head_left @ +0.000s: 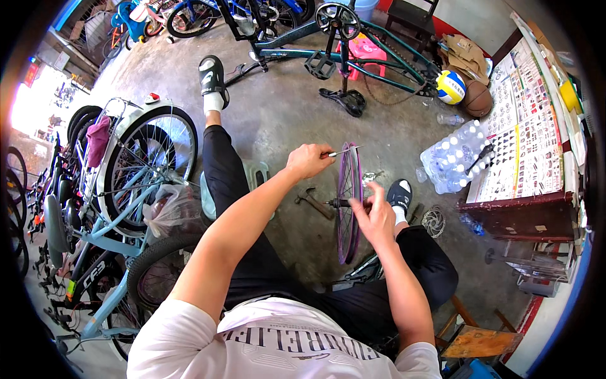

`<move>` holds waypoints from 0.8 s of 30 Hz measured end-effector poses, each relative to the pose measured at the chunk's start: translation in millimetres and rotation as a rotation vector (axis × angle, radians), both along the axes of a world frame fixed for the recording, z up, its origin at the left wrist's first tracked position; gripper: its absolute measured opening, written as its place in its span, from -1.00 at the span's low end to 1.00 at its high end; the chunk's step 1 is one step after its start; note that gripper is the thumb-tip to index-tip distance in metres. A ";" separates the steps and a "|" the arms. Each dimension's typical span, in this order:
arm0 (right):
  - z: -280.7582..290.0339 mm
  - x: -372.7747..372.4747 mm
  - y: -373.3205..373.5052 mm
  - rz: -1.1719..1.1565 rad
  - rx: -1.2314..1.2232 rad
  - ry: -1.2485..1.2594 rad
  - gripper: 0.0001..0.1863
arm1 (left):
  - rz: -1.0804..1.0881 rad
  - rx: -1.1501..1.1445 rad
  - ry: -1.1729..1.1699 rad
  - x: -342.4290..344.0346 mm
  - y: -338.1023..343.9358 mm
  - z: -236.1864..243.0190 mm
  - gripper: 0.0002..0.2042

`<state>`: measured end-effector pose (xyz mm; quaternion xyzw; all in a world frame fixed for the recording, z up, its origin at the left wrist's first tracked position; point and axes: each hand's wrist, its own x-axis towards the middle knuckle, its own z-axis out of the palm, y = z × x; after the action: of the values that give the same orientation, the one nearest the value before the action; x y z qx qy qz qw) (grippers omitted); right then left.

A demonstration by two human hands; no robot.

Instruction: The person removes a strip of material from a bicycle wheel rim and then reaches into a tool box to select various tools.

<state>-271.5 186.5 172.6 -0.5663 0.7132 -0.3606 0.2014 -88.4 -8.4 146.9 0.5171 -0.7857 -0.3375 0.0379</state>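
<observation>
A purple bicycle wheel rim with spokes stands upright between my legs, seen nearly edge-on. At its top, my left hand is closed round a thin screwdriver-like tool, whose metal shaft lies across the rim. My right hand is at the wheel's right side with fingers apart. Its thumb is close to the dark hub; whether it touches is hard to tell. On the floor just left of the wheel lies a hammer.
A brake disc lies right of my right foot. Wrapped water bottles stand beside a printed board. An upturned dark green bicycle frame is ahead. A light blue bicycle and a loose tyre crowd the left.
</observation>
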 end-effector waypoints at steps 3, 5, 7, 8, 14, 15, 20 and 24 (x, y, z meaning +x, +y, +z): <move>-22.5 -16.5 -21.2 -0.115 0.068 -0.312 -0.35 | -0.009 -0.011 0.062 2.0 14.3 -4.1 -0.63; -37.8 -29.0 -42.5 -0.054 0.213 -0.698 -0.36 | -0.011 -0.019 0.099 1.8 25.2 -6.3 -0.64; -29.8 -21.9 -52.8 -0.098 0.277 -0.846 -0.46 | -0.006 -0.022 0.128 0.8 37.8 3.0 -0.65; -28.4 -21.5 -55.3 -0.082 0.340 -0.873 -0.47 | -0.010 -0.008 0.129 0.5 44.2 8.9 -0.67; -36.6 9.5 -48.6 -0.022 0.293 -0.802 -0.64 | 0.058 -0.118 0.164 15.8 62.3 12.9 -0.70; -36.4 14.5 -45.1 0.001 0.261 -0.693 -0.62 | 0.094 -0.134 0.170 18.7 64.2 14.6 -0.70; -11.4 20.3 -32.5 0.026 0.164 -0.754 -0.63 | 0.201 -0.150 0.196 30.2 43.7 26.5 -0.70; -13.1 14.0 -27.3 0.116 0.101 -0.489 -0.64 | 0.219 -0.198 0.201 29.8 32.6 38.1 -0.69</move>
<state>-257.5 159.2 159.4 -0.4916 0.6265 -0.4388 0.4163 -58.6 24.2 185.0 0.5570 -0.7463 -0.3023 0.2035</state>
